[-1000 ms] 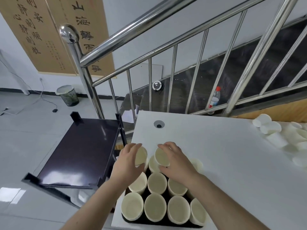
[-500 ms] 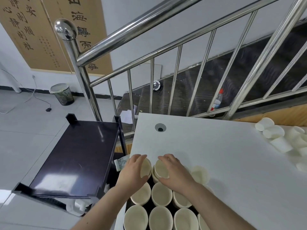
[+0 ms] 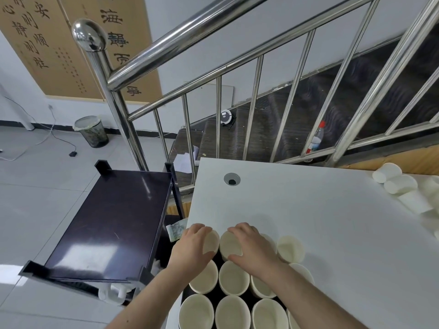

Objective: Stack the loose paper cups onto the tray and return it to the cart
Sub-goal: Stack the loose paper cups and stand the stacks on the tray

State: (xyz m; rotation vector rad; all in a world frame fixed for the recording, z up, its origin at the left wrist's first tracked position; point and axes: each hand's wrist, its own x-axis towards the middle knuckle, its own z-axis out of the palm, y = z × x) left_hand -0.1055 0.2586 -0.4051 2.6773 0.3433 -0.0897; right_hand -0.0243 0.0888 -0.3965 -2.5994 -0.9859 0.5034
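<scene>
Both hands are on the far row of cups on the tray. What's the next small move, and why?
Probably let go of these two cups and reach the right hand toward the loose cups lying on their sides at the table's far right. Each hand, the left hand included, holds a cup that already seems to stand in the tray's far row, while that pile is still unstacked.

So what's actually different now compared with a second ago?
Little changed. The left hand and right hand keep gripping the same two far-row paper cups, which sat raised earlier and are now lower among the others on the black tray. The loose cups and the black cart stayed put.
</scene>
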